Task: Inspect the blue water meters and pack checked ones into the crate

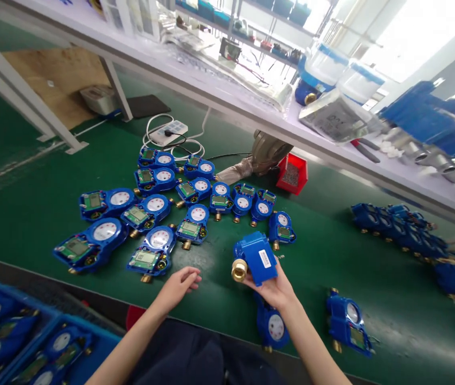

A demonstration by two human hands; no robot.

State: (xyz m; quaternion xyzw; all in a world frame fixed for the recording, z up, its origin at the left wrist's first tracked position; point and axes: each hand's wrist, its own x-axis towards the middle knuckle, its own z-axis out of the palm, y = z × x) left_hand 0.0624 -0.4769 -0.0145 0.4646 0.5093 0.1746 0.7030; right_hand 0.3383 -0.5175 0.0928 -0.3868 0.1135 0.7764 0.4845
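My right hand [274, 287] grips a blue water meter [255, 255] from below, lifted over the green table. Its brass end points toward the left and a white barcode label faces up. Beneath that wrist lies another water meter [272, 325], partly covered by the hand. My left hand [180, 287] hovers over the tabletop with nothing in it, fingers a little curled and apart. Nearest to it is a water meter with a bare display board [146, 258]. Several more open meters, such as this one [105, 231], spread out beyond it.
Blue crates [103, 342] with more meters stand at lower left. One meter [348, 321] lies at right, and a row of them [396, 230] sits farther off. A raised white shelf [227, 91] crosses the back, above a red bin [293, 175] and a power strip [169, 132].
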